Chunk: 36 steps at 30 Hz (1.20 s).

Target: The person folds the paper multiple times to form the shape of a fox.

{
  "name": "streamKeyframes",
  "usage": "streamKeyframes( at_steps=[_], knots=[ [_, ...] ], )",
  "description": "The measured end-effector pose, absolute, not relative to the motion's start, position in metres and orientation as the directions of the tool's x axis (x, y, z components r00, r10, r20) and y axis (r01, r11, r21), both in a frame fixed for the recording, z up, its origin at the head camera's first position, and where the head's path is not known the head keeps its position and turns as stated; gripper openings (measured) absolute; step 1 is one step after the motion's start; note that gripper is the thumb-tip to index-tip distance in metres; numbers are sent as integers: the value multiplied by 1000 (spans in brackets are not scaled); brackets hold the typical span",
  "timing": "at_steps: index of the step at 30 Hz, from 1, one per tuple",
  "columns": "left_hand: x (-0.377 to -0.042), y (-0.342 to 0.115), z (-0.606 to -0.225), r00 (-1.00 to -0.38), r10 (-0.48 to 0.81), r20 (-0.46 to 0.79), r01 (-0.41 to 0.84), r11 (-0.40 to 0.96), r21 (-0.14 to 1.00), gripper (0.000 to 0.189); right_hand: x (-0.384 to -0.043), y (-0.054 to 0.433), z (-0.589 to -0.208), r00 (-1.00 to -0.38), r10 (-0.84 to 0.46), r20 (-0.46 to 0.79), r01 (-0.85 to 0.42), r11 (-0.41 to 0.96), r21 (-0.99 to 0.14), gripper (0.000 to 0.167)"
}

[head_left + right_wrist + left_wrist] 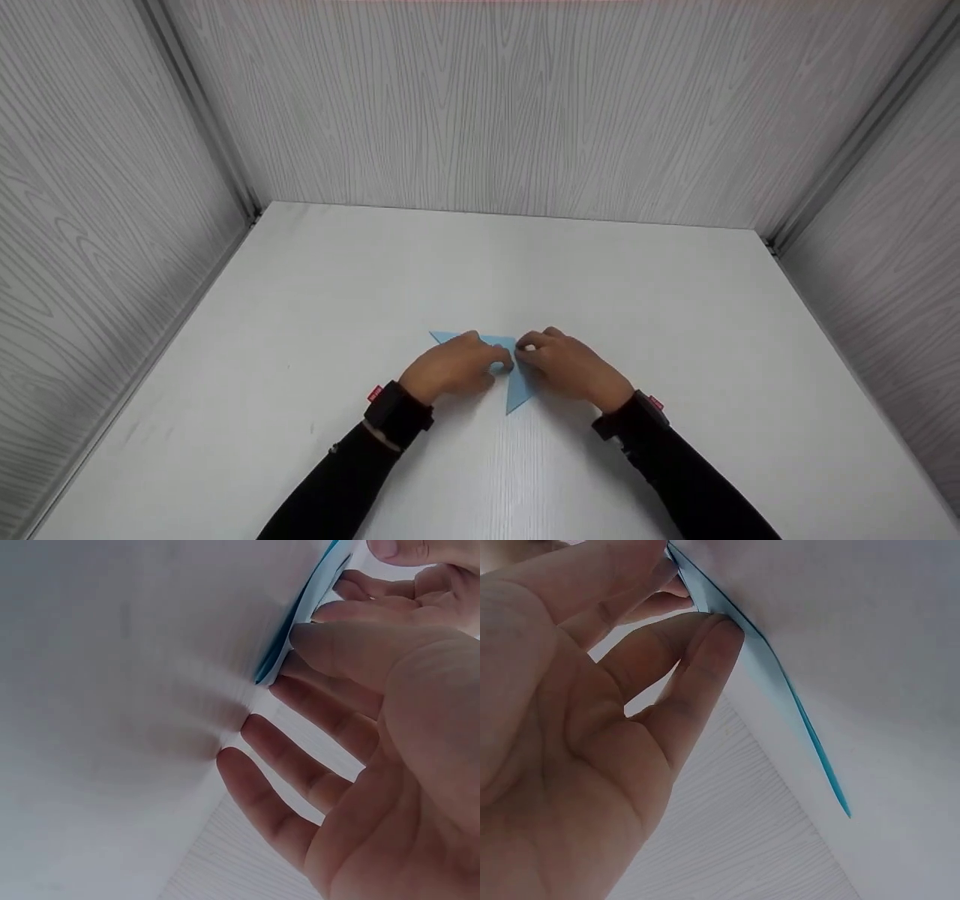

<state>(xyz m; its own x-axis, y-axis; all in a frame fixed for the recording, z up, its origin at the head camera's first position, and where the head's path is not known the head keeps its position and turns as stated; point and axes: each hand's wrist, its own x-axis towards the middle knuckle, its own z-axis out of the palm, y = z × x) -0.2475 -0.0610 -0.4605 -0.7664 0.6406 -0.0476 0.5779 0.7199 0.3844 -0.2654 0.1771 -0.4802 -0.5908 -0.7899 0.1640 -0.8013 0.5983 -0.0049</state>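
Note:
A light-blue piece of folded paper [519,391] lies on the white table, with one pointed corner toward the person and another out to the left. My left hand [459,367] bends over its left part, fingertips on the paper. In the left wrist view, curled fingers meet the folded paper [769,667], whose thin tip extends past them. On the other side, my right hand [568,365] pinches the paper near its top middle between thumb and index finger. The right wrist view has its thumb at the folded paper [301,611], while its other fingers spread down to the table. Both hands cover parts of the paper.
The white table [375,262] is bounded by a wood-grain back panel [495,112] and side panels at left [82,225] and right [885,262]. Dark sleeves and black wrist bands [397,415] cover the forearms.

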Motion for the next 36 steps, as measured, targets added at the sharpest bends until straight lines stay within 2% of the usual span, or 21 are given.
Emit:
streamKeyframes(
  at_steps=[3,9,13,19,23,28,36],
  knots=[
    [-255,-65,-462,-800,599,16,559,736,381,32,-264,176,-480,-599,-787,150,-795,606,2,33],
    [-265,-76,-469,-872,451,188,488,826,282,37,-263,173,-480,-620,-776,116,-779,627,26,34],
    [-267,-79,-473,-894,406,190,439,877,193,36,-262,173,-480,-619,-776,116,-779,626,33,35],
    [-270,-78,-476,-903,389,181,410,907,97,22,-262,174,-482,-591,-793,146,-796,603,55,32],
    [-270,-77,-476,-901,383,205,403,913,62,13,-262,174,-482,-594,-792,140,-794,605,56,33],
    [-270,-79,-478,-890,388,242,416,906,79,12,-261,172,-481,-603,-788,124,-789,612,51,32],
    [-274,-86,-478,-916,354,189,393,886,246,20,-260,172,-481,-594,-794,131,-792,606,75,31]
  ],
)
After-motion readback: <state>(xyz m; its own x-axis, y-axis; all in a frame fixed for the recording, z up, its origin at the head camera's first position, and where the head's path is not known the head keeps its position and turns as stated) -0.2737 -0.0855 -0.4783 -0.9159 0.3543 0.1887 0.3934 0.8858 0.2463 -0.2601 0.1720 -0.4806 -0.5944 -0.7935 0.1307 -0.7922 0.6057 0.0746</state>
